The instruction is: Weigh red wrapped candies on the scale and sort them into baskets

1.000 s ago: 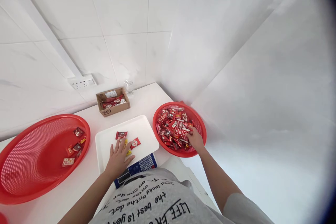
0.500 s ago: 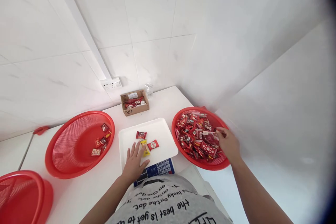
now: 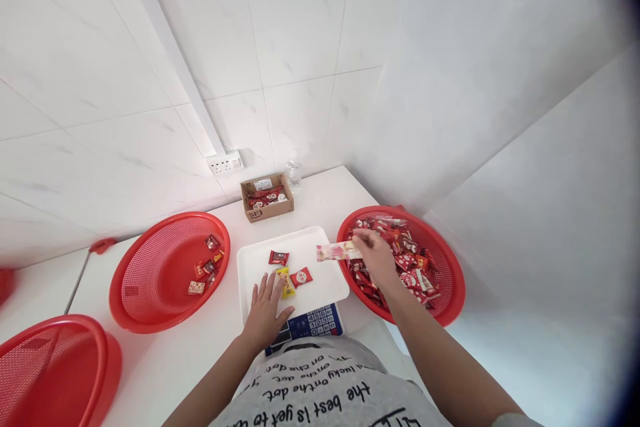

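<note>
My right hand (image 3: 375,255) pinches one end of a long pink and white wrapped candy (image 3: 336,251), held over the right edge of the white scale tray (image 3: 323,293). Beneath that hand is a red basket (image 3: 453,287) heaped with red-wrapped candies (image 3: 407,261). Fingers spread, my left hand (image 3: 267,310) rests on the tray's left side, its fingertips beside a yellow candy (image 3: 286,282). Two red candies, one dark-fronted (image 3: 279,257) and one with a white round label (image 3: 301,277), lie near the yellow one.
A red basket (image 3: 150,267) with several candies at its right side stands left of the scale. Another red basket (image 3: 95,373) is at the lower left. Behind the tray are a small cardboard box (image 3: 270,211) of red packets and a clear plastic cup (image 3: 293,175). The scale's keypad (image 3: 317,323) faces me.
My right hand has lifted the pink and white candy out of the right basket and carried it left to the tray's edge. My left hand stays on the tray. The view has shifted slightly.
</note>
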Action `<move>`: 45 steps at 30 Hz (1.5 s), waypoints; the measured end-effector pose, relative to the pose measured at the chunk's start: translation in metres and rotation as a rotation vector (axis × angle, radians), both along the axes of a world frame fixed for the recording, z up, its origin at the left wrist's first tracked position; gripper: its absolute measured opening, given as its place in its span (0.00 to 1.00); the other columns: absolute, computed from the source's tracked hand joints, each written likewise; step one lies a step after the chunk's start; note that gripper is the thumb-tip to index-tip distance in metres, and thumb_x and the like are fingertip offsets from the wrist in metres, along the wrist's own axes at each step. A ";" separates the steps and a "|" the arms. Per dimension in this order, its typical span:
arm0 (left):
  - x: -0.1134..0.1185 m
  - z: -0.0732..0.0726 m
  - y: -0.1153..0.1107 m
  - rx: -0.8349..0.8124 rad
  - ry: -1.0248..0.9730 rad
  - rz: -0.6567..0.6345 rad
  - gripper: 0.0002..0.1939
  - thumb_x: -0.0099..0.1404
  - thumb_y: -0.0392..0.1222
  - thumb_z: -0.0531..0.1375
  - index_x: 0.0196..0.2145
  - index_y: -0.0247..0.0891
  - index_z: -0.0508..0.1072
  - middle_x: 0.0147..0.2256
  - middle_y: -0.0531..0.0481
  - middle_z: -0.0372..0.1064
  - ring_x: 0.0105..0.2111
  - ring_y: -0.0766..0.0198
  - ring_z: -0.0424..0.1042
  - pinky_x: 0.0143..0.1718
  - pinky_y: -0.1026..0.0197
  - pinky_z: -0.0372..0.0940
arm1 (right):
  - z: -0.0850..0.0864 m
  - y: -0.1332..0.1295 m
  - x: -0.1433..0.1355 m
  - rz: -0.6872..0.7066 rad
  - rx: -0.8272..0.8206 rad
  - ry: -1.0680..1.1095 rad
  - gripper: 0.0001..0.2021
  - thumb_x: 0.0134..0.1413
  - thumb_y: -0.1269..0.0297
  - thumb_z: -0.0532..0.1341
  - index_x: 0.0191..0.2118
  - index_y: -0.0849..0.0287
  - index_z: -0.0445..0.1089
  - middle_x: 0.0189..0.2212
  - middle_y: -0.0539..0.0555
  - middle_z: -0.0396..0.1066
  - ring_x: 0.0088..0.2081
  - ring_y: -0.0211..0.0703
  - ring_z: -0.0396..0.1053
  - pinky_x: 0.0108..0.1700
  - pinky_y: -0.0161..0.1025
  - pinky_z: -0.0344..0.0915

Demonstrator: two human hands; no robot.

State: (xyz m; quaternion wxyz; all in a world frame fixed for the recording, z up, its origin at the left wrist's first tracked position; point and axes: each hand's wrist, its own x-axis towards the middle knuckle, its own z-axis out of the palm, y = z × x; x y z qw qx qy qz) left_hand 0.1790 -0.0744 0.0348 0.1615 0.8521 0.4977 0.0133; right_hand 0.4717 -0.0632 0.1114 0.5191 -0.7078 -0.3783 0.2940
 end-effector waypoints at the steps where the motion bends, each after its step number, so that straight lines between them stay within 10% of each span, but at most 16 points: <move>1: 0.000 0.001 0.000 -0.004 0.003 -0.001 0.32 0.64 0.51 0.50 0.62 0.41 0.48 0.65 0.44 0.39 0.64 0.50 0.34 0.60 0.41 0.41 | -0.006 0.005 -0.010 0.031 -0.007 0.033 0.17 0.47 0.56 0.57 0.42 0.60 0.68 0.39 0.57 0.72 0.40 0.45 0.69 0.45 0.44 0.65; 7: 0.002 0.007 0.005 -0.015 0.012 0.016 0.33 0.64 0.52 0.50 0.62 0.37 0.48 0.64 0.41 0.39 0.64 0.50 0.34 0.60 0.41 0.41 | -0.036 0.004 -0.027 0.295 -0.077 -0.303 0.22 0.49 0.60 0.56 0.51 0.60 0.64 0.52 0.60 0.64 0.54 0.48 0.60 0.57 0.48 0.56; 21: 0.044 0.010 0.048 0.021 0.066 -0.044 0.37 0.60 0.60 0.51 0.62 0.41 0.50 0.65 0.42 0.36 0.64 0.46 0.32 0.60 0.39 0.36 | -0.099 -0.061 0.000 0.314 -0.346 -0.659 0.27 0.55 0.56 0.51 0.59 0.60 0.56 0.61 0.62 0.51 0.63 0.53 0.46 0.61 0.52 0.48; 45: 0.025 0.024 0.053 0.039 0.045 -0.225 0.24 0.60 0.44 0.54 0.55 0.47 0.61 0.63 0.48 0.46 0.64 0.51 0.37 0.60 0.38 0.33 | -0.104 -0.067 -0.004 0.280 -0.255 -0.682 0.25 0.57 0.55 0.48 0.57 0.61 0.60 0.58 0.61 0.58 0.60 0.52 0.52 0.60 0.53 0.51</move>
